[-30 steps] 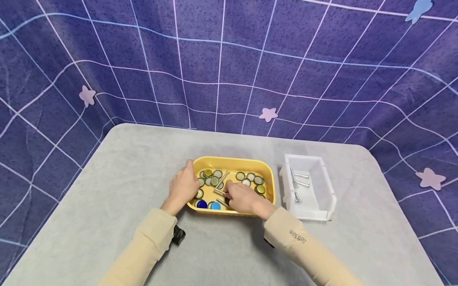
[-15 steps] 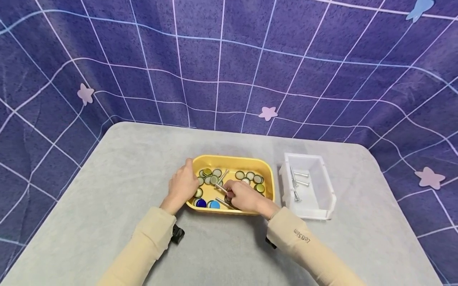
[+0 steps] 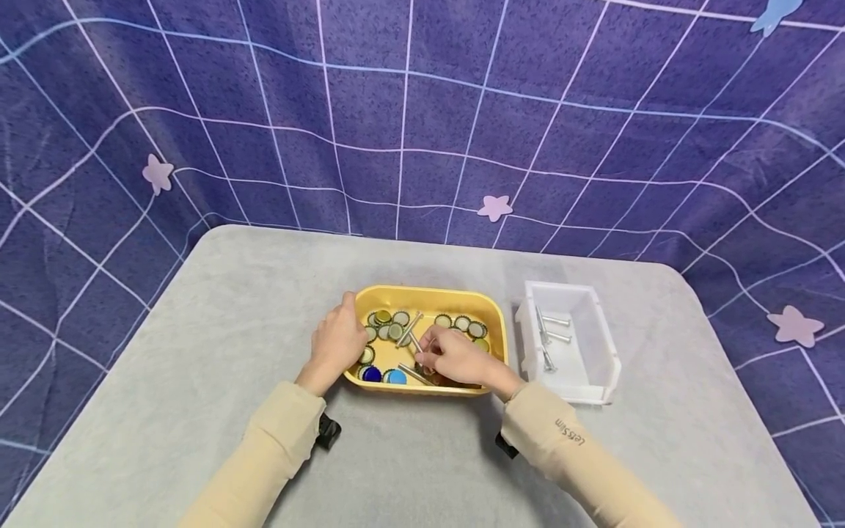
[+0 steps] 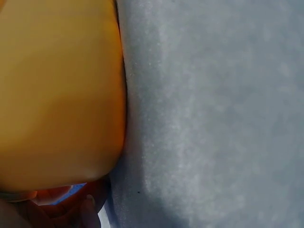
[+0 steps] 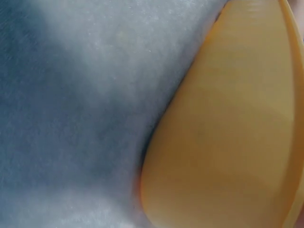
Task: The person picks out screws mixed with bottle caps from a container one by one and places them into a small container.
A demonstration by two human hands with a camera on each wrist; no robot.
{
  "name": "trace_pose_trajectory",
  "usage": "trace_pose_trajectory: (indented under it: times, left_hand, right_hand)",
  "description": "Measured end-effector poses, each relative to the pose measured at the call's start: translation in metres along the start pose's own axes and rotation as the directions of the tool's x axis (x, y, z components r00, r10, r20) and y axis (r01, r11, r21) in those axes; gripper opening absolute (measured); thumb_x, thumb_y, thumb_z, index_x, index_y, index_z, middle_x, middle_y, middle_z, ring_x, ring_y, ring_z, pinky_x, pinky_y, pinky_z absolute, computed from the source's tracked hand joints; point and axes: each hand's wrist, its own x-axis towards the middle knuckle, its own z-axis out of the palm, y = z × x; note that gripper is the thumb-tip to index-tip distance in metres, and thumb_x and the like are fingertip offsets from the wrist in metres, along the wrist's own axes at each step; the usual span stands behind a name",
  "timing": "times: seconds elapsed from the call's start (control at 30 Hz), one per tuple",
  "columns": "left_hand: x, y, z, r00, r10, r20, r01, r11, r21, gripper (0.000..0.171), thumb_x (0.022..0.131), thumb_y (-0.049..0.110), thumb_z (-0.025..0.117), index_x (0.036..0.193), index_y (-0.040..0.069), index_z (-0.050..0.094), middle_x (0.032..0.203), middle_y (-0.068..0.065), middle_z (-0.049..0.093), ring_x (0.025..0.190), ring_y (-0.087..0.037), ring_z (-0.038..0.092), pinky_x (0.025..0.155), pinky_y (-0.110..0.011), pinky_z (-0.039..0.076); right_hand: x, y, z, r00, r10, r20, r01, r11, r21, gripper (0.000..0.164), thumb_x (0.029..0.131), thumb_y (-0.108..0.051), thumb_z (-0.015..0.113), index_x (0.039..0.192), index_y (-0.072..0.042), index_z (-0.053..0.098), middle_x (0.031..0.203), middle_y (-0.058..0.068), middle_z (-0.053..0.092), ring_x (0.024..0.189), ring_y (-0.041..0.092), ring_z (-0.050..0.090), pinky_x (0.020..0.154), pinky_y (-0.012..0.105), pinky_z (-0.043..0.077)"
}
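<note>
In the head view my left hand grips the left end of a yellow tub. Its curled fingers show under the tub's end in the left wrist view. My right hand is inside the tub, with thumb and fingertips pinching a silver metal bolt that tilts up toward the far left. Another bolt lies just beyond it across some bottle caps. Nearer the front wall rests a further bolt, partly under the hand. The tub wall hides the right fingers in the right wrist view.
A white open-front bin stands right of the tub with several bolts inside. Dark blue and light blue caps lie in the tub's front left corner. A purple curtain hangs behind the grey table.
The right hand has drawn slightly right and the bolt at its fingertips has swung from nearly level to a steeper tilt. The left hand stays on the tub's end.
</note>
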Motion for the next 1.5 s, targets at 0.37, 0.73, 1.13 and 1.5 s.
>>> trace_pose_trajectory:
  times: [0.37, 0.73, 1.13, 1.5]
  left_hand:
    - [0.001, -0.001, 0.0, 1.0, -0.002, -0.004, 0.002, 1.0, 0.001, 0.052, 0.088, 0.007, 0.054, 0.138, 0.004, 0.04, 0.102, -0.02, 0.066, 0.076, -0.034, 0.065, 0.059, -0.042, 0.05]
    - [0.0, 0.001, 0.001, 1.0, 0.001, -0.01, -0.001, 1.0, 0.01, 0.052, 0.087, 0.007, 0.054, 0.137, 0.005, 0.04, 0.101, -0.02, 0.066, 0.08, -0.038, 0.066, 0.061, -0.045, 0.051]
    - [0.0, 0.001, 0.001, 1.0, -0.001, -0.011, 0.001, 1.0, 0.014, 0.052, 0.087, 0.007, 0.054, 0.137, 0.004, 0.04, 0.097, -0.02, 0.066, 0.08, -0.039, 0.066, 0.06, -0.046, 0.051]
    - [0.0, 0.001, 0.0, 1.0, 0.002, -0.002, -0.002, 1.0, 0.004, 0.052, 0.086, 0.006, 0.054, 0.136, 0.004, 0.04, 0.098, -0.02, 0.065, 0.079, -0.037, 0.065, 0.061, -0.045, 0.051]
  right_hand:
    - [-0.006, -0.001, -0.02, 0.999, 0.022, -0.043, -0.018, 0.995, 0.095, 0.018, 0.095, -0.017, 0.061, 0.103, -0.002, 0.054, 0.077, 0.01, 0.07, 0.06, 0.016, 0.067, 0.069, 0.029, 0.055]
    - [-0.011, 0.0, -0.035, 0.996, 0.051, -0.074, -0.042, 0.993, 0.114, 0.017, 0.096, -0.017, 0.06, 0.105, -0.004, 0.056, 0.078, 0.011, 0.073, 0.059, 0.023, 0.07, 0.068, 0.03, 0.057]
    - [-0.023, -0.001, -0.069, 0.988, 0.09, -0.125, -0.069, 0.984, 0.164, 0.022, 0.097, -0.014, 0.057, 0.112, 0.001, 0.051, 0.089, 0.023, 0.068, 0.066, 0.028, 0.067, 0.067, 0.046, 0.057]
    - [-0.037, 0.008, -0.098, 0.971, 0.145, -0.19, -0.121, 0.984, 0.132, 0.025, 0.097, -0.016, 0.059, 0.112, 0.002, 0.052, 0.087, 0.022, 0.069, 0.063, 0.02, 0.067, 0.056, 0.029, 0.054]
